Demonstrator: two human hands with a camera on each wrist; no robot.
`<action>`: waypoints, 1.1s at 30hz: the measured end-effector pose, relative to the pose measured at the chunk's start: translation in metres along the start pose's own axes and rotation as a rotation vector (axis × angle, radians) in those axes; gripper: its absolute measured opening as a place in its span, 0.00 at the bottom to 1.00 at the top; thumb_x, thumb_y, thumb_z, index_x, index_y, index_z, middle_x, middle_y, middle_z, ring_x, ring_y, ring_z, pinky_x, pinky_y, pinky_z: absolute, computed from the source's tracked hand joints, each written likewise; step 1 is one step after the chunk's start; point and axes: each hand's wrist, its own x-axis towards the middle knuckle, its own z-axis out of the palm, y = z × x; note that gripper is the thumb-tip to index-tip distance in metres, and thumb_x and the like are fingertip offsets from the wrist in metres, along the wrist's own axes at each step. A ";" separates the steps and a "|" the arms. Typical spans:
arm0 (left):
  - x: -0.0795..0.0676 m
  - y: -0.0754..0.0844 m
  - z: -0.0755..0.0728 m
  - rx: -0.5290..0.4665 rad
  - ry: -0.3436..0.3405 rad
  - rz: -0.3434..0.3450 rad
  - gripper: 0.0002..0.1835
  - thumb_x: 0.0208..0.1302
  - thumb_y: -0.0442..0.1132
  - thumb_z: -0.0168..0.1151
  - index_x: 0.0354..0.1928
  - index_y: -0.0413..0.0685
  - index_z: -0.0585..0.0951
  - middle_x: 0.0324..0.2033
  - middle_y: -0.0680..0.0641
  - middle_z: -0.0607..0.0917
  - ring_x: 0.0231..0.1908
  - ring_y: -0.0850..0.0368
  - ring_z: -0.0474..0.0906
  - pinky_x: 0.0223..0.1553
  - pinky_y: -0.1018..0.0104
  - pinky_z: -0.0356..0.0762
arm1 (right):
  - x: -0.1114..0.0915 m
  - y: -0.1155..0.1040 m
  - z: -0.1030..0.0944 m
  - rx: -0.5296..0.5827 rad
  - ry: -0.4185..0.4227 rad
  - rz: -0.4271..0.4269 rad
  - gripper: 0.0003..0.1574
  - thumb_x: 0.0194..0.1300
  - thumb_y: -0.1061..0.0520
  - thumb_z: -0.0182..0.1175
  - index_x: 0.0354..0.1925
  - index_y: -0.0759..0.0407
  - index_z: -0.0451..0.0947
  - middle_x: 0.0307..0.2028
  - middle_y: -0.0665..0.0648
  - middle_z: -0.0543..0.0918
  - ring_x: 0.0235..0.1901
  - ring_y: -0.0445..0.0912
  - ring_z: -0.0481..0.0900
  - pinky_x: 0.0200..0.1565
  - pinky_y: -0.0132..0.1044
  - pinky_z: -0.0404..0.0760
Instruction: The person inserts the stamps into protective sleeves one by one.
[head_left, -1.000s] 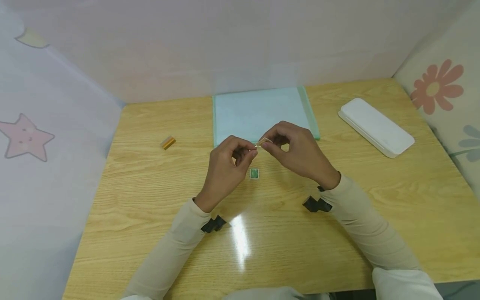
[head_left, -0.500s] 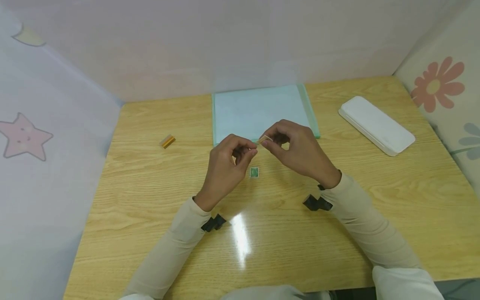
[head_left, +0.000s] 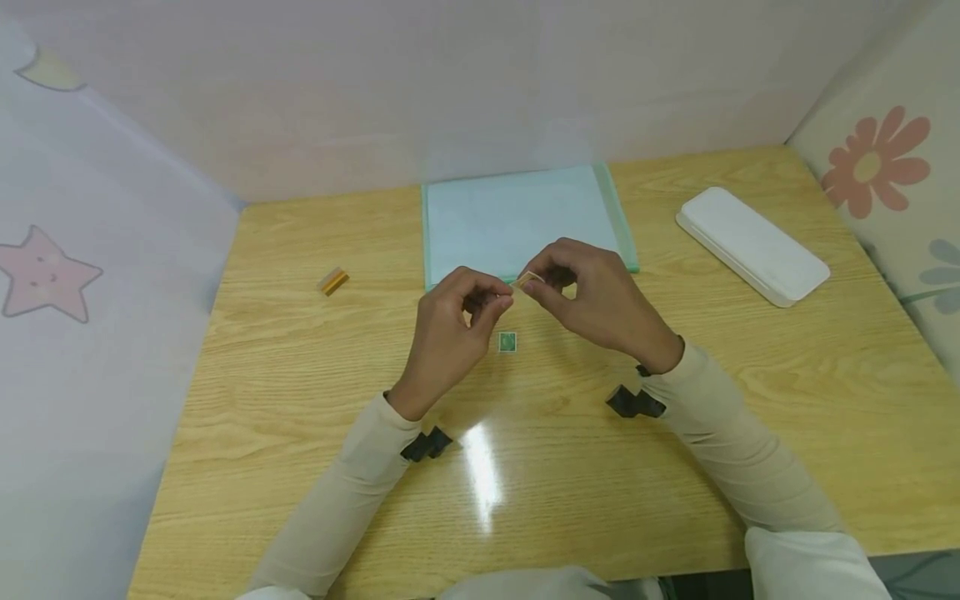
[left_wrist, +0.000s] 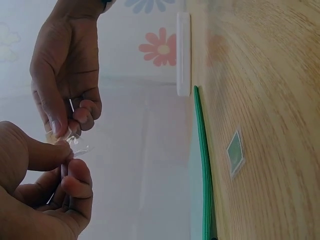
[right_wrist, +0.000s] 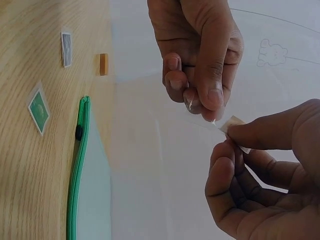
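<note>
My left hand [head_left: 455, 337] and right hand [head_left: 600, 296] meet fingertip to fingertip above the table. Thumb and forefinger of the right hand pinch a small tan stamp-like piece [right_wrist: 233, 123] with a pale edge. Clear, shiny plastic film [left_wrist: 80, 148] shows between the two hands, its near end pinched by the left fingertips. Much of both pieces is hidden by the fingers. On the table below lies a green stamp [head_left: 507, 342] in a clear sleeve. The right wrist view also has a grey stamp-like piece [right_wrist: 66, 49] lying on the wood.
Behind the hands lies a pale blue zip folder [head_left: 517, 221] with a green edge. A white case [head_left: 752, 246] stands at the back right. To the left is a small orange-brown block [head_left: 333, 281]. Printed cloth walls [head_left: 352, 100] border the wooden table [head_left: 300, 467].
Both hands stay almost in place, still fingertip to fingertip. The tan piece has turned slightly between them, and the bright glint on the film has faded. The head view has drifted slightly.
</note>
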 end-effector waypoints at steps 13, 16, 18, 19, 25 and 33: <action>0.000 0.000 0.000 -0.048 -0.012 -0.012 0.05 0.68 0.39 0.67 0.43 0.47 0.84 0.36 0.53 0.83 0.31 0.63 0.78 0.31 0.66 0.78 | 0.000 0.001 0.000 -0.017 0.008 -0.031 0.04 0.71 0.54 0.65 0.41 0.52 0.84 0.37 0.46 0.82 0.34 0.39 0.79 0.40 0.38 0.81; 0.000 0.000 0.000 -0.031 -0.013 -0.009 0.05 0.69 0.38 0.66 0.43 0.47 0.83 0.36 0.54 0.82 0.31 0.64 0.78 0.30 0.66 0.78 | 0.000 0.001 -0.001 -0.019 -0.003 -0.020 0.05 0.71 0.54 0.65 0.41 0.53 0.84 0.37 0.45 0.82 0.34 0.38 0.79 0.40 0.38 0.81; 0.000 0.000 0.000 -0.016 -0.011 -0.005 0.04 0.69 0.38 0.66 0.42 0.47 0.83 0.35 0.54 0.81 0.30 0.64 0.77 0.29 0.65 0.77 | 0.001 0.001 -0.001 -0.022 -0.013 -0.017 0.05 0.71 0.53 0.65 0.41 0.53 0.84 0.37 0.45 0.82 0.34 0.38 0.79 0.40 0.39 0.81; 0.000 -0.001 0.001 -0.006 -0.011 -0.001 0.04 0.69 0.37 0.66 0.42 0.47 0.83 0.35 0.54 0.81 0.30 0.64 0.76 0.28 0.65 0.77 | 0.001 0.001 -0.001 -0.023 -0.018 -0.016 0.05 0.71 0.53 0.65 0.41 0.53 0.84 0.37 0.46 0.82 0.34 0.38 0.79 0.40 0.39 0.81; 0.000 -0.002 0.001 0.032 -0.007 0.033 0.03 0.69 0.36 0.66 0.42 0.46 0.83 0.33 0.53 0.79 0.27 0.63 0.74 0.26 0.65 0.73 | 0.000 0.000 -0.002 -0.036 -0.032 -0.005 0.05 0.71 0.54 0.64 0.41 0.53 0.83 0.35 0.46 0.81 0.34 0.38 0.79 0.39 0.39 0.81; 0.000 -0.002 0.001 0.037 0.001 0.056 0.03 0.69 0.36 0.65 0.42 0.46 0.83 0.34 0.53 0.79 0.27 0.64 0.74 0.26 0.67 0.73 | 0.000 0.000 -0.003 -0.024 -0.036 0.003 0.06 0.72 0.53 0.64 0.42 0.53 0.83 0.36 0.45 0.82 0.34 0.38 0.79 0.40 0.37 0.81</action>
